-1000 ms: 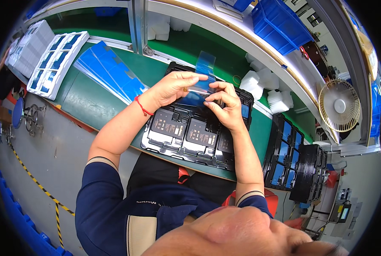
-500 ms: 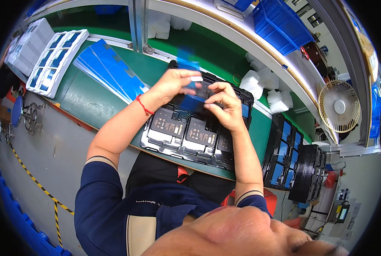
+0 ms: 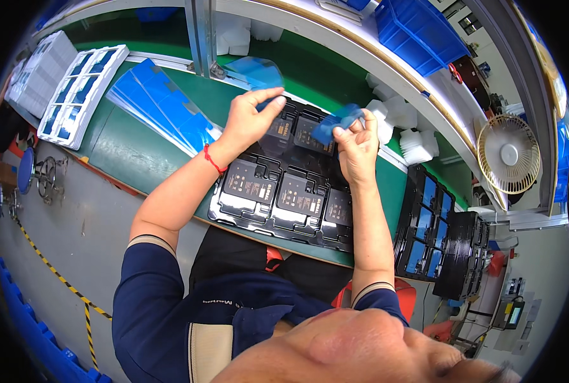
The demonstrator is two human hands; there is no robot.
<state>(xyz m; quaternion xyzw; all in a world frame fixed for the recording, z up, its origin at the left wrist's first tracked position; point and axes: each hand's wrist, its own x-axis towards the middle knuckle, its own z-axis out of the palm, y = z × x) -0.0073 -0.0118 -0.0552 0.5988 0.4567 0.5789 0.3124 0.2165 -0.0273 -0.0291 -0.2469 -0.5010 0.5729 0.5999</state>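
Note:
My left hand (image 3: pixel 249 121), a red cord round its wrist, pinches a clear blue film sheet (image 3: pixel 256 71) that is smeared by motion beyond the fingertips. To its right, my right hand (image 3: pixel 359 150) is closed on a smaller blue film piece (image 3: pixel 337 125) between thumb and fingers. Both hands are raised over a glossy black moulded tray (image 3: pixel 233 216). Flat black rectangular packs, battery-like, with pale print lie in its pockets; one pack (image 3: pixel 300 193) is in the near row. The right hand and its film hide part of the tray's far right.
Blue film sheets (image 3: pixel 160 105) lie fanned on the green table (image 3: pixel 109 137) at left, beside a white tray (image 3: pixel 80 96) of dark blue pieces. Black trays (image 3: pixel 428 223) with blue-covered pieces stand at right. A fan (image 3: pixel 508 153) and a blue bin (image 3: pixel 418 38) are beyond.
The hands have moved apart: left hand up and left, right hand slightly right. Clear film that was between them is gone from there; each hand now has blue film in its fingers.

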